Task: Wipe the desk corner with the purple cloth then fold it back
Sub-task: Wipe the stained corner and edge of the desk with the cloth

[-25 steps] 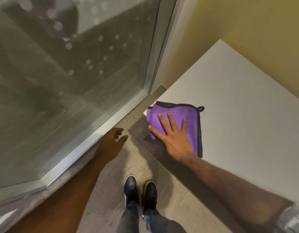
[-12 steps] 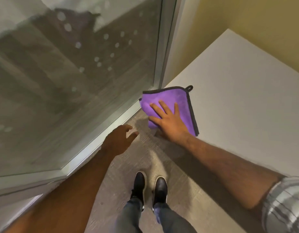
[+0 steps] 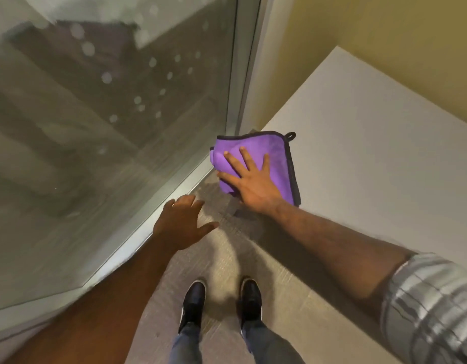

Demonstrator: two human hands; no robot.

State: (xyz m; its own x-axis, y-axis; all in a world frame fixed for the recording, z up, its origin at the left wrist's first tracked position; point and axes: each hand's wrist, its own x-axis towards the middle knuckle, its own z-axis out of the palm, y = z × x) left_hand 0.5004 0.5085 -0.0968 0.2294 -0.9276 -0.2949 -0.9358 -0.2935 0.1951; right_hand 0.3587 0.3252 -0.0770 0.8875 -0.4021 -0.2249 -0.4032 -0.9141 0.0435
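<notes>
The purple cloth (image 3: 275, 151), folded, with a dark hem and a small hanging loop, lies on the near left corner of the white desk (image 3: 371, 166). Its left edge bunches slightly over the desk's edge. My right hand (image 3: 249, 185) presses flat on the cloth with fingers spread, palm at the cloth's near edge. My left hand (image 3: 181, 224) hovers over the floor to the left of the desk, fingers apart and holding nothing.
A glass wall (image 3: 109, 127) with a metal frame (image 3: 244, 74) runs close along the desk's left side. A yellow wall (image 3: 397, 43) backs the desk. My dark shoes (image 3: 193, 303) stand on grey carpet below.
My right hand has slid the cloth along the desk's left edge toward the glass frame, and its left edge now bunches. My left hand has lifted and spread its fingers.
</notes>
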